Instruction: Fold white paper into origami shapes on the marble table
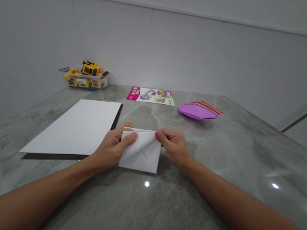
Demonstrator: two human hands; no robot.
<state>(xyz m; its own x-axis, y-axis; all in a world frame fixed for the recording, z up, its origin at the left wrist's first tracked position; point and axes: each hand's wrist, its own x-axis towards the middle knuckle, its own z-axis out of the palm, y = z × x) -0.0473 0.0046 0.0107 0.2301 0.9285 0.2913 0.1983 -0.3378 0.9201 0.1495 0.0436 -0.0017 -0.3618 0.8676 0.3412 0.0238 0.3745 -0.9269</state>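
Note:
A folded piece of white paper [140, 156] is held upright between my two hands, just above the front part of the table. My left hand [112, 143] pinches its left side, thumb on the near face and fingers behind. At the upper right corner, my right hand [174, 144] grips the paper between thumb and bent fingers. Layers show apart along the paper's top edge, and a slanting crease runs across its face.
Left on the grey marbled table [184, 207] lies a stack of white sheets [80, 126] over a dark one. Behind are a clear box [105, 81] with yellow toy vehicles [88, 73], a printed leaflet [151, 95] and a purple folded paper [197, 111] with colored sheets.

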